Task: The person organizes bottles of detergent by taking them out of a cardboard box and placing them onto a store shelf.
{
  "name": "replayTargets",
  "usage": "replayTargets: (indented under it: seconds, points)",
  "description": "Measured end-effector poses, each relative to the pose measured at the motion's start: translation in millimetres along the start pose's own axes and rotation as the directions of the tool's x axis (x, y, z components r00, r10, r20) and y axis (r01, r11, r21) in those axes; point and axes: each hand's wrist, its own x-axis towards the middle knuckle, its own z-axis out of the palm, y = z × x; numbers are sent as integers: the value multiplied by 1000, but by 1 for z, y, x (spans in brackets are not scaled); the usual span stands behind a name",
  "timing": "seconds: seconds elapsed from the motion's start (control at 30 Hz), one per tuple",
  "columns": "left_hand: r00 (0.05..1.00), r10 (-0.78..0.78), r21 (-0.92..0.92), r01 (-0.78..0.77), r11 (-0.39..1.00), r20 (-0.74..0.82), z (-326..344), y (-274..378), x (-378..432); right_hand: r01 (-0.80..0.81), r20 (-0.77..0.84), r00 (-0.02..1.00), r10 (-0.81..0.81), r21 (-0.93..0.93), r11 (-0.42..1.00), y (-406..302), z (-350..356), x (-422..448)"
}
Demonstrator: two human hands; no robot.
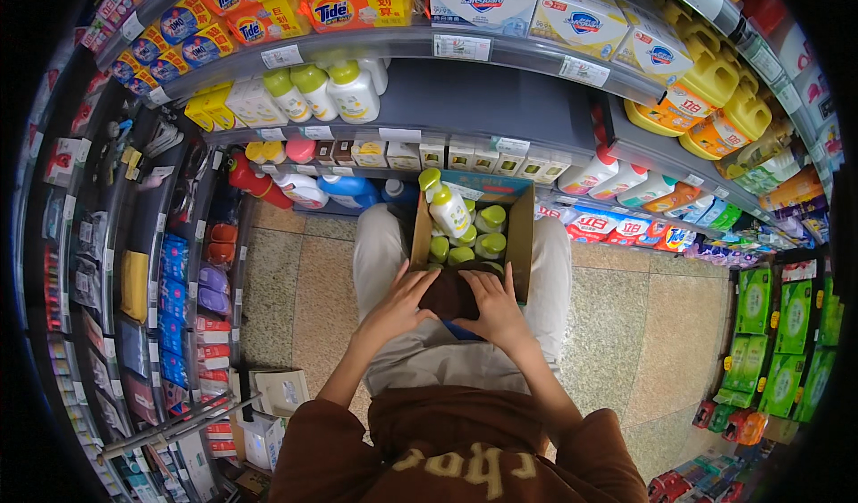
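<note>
Between my knees stands an open cardboard box [521,235] holding several white bottles with green caps. One white pump bottle [450,211] with a green pump head lies tilted on top of the others. At the box's near end, my left hand [401,300] and my right hand [494,304] rest on either side of a dark brown item [450,296], fingers curved around it. I cannot tell what this item is. A bit of blue [461,330] shows beneath it.
Before me, a grey shelf [482,94] carries white bottles with green caps [352,94] at its left. Safeguard boxes [482,3] and orange Tide packs [348,7] fill the shelf above. Side shelves [201,261] and green packs [751,302] flank the tiled floor [603,315].
</note>
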Motion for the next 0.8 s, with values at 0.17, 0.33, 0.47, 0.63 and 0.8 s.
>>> replayTargets:
  seconds: [0.17,0.33,0.47,0.63,0.8]
  points:
    - [999,42,23,-42,999,14,2,-4,1,58,-37,998,-60,-47,997,1,5,-1]
    - [998,59,46,-59,997,-2,-1,-2,1,72,-40,996,-75,-61,996,-1,7,3]
    - [999,15,10,-16,1000,43,-10,-3,7,78,-46,996,-81,-51,996,1,11,2]
    - [998,39,98,-43,994,42,-4,-11,9,93,-59,994,-96,-51,994,-1,12,1]
    - [997,-11,53,7,999,79,4,-29,4,130,-60,989,-135,-82,988,-11,15,4]
